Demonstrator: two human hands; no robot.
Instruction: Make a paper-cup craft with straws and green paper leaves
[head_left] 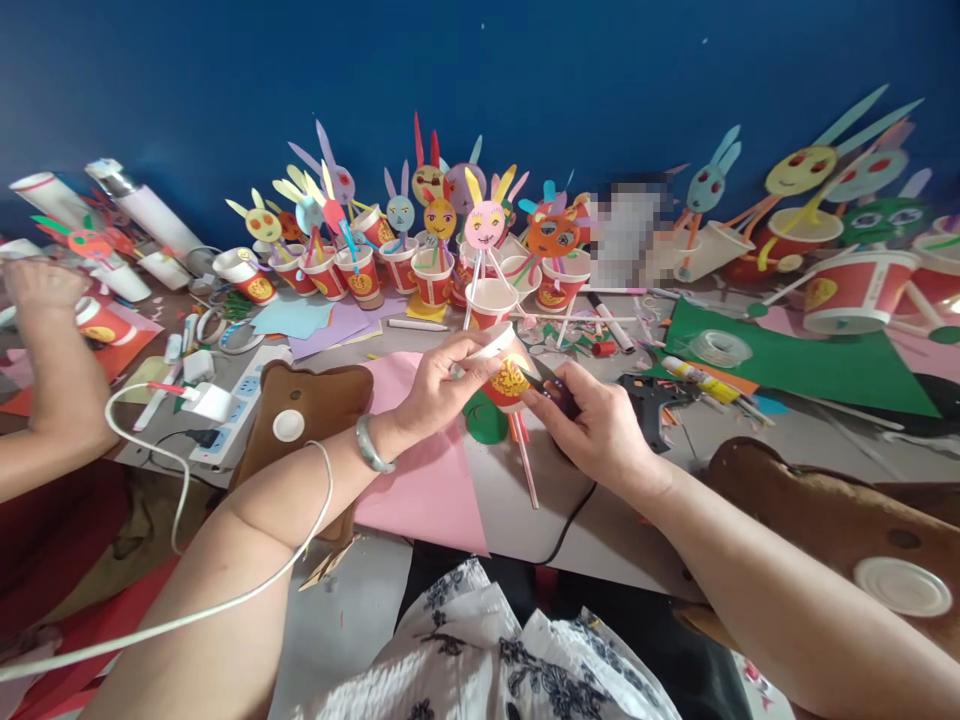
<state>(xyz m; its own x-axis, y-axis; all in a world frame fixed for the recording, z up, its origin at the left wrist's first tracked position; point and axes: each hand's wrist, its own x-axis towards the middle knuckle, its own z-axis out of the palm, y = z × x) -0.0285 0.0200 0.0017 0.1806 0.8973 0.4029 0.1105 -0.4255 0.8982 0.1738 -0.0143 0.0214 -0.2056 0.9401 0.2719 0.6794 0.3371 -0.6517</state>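
My left hand (448, 380) grips a red paper cup (508, 384) with a gold print by its white rim, the cup tilted. My right hand (609, 428) is closed round a pair of scissors (553, 388) with dark handles; their blades meet the cup's right side. Whether the blades pass into the cup wall I cannot tell. Below the cup lie a green paper disc (486, 420) and pale straws (529, 465). A pink paper sheet (431, 490) spreads under my left wrist. Just behind the cup stands a finished-looking cup puppet with a pink rabbit face (485, 226).
Several cup puppets line the blue wall (480, 70). On the left are a power strip (241, 400), a white cable (180, 500) crossing my left arm, and another person's hand (46, 285). Green paper (802, 360) and a tape roll (720, 348) lie right.
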